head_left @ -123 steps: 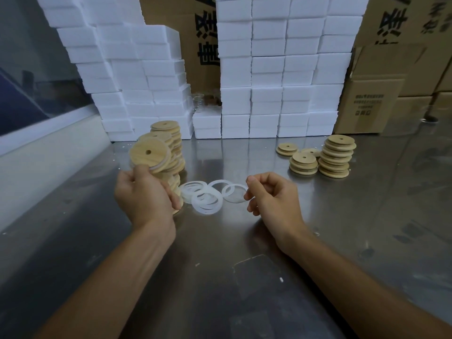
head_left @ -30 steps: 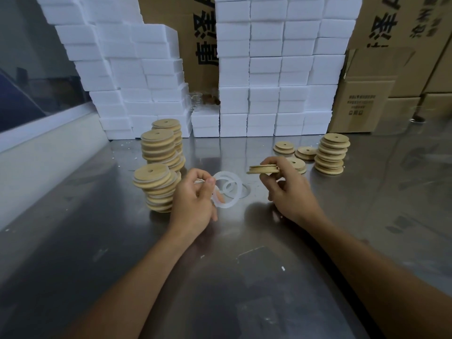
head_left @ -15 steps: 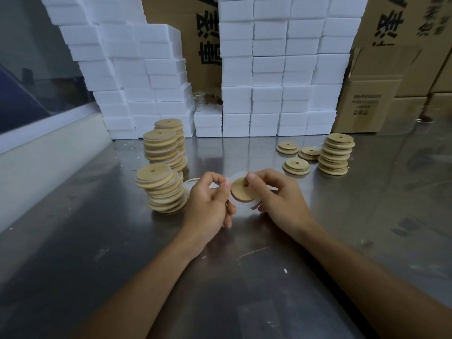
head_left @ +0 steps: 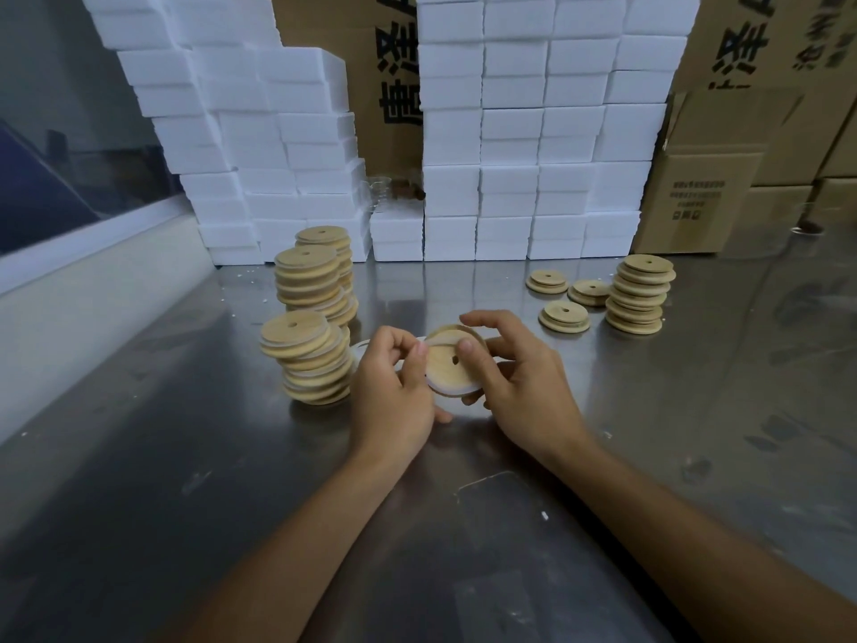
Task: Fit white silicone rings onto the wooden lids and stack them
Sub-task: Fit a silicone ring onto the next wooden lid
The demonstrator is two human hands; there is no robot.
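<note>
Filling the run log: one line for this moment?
both hands hold round wooden lid | white silicone ring partly on | not stacked

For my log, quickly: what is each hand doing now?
Left hand: closed on the lid, fingers at the ring.
Right hand: closed on the same lid.

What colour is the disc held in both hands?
Light tan wood, white-rimmed: the lid, seen from the head camera.

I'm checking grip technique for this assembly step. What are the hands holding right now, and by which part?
Both hands hold one wooden lid by its rim: left hand on the left edge, right hand on the right, thumb on its face.
</note>
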